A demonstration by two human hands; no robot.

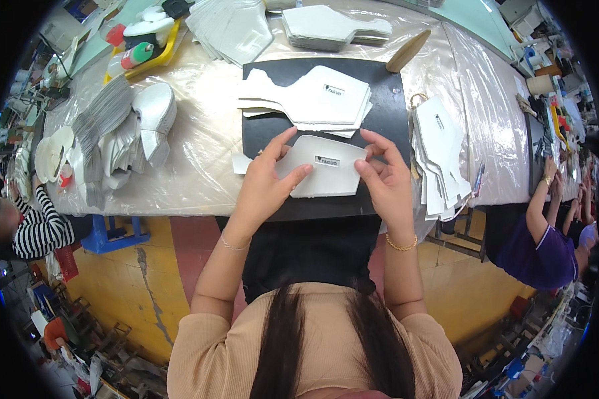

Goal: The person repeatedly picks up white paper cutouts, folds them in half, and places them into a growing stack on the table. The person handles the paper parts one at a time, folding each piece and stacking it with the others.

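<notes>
A white shoe tongue [326, 181] with a small dark-marked label lies between my hands, over the black board [293, 211]. My left hand [266, 174] grips its left side, thumb on top; a narrow white end sticks out beyond that hand. My right hand [387, 174] pinches the right edge between thumb and fingers. Just beyond, a loose pile of matching white tongues [319, 100] rests on the board, the top one showing the same kind of label. The undersides of the held piece and my fingers beneath it are hidden.
White curved shoe pieces [106, 126] stand bunched at the left. More tongues [439, 149] lie right of the board; stacks [333, 30] sit at the back. A tapered wooden tool [408, 51] touches the board's far corner. A yellow tray [170, 53] holds bottles. Co-workers sit at both sides.
</notes>
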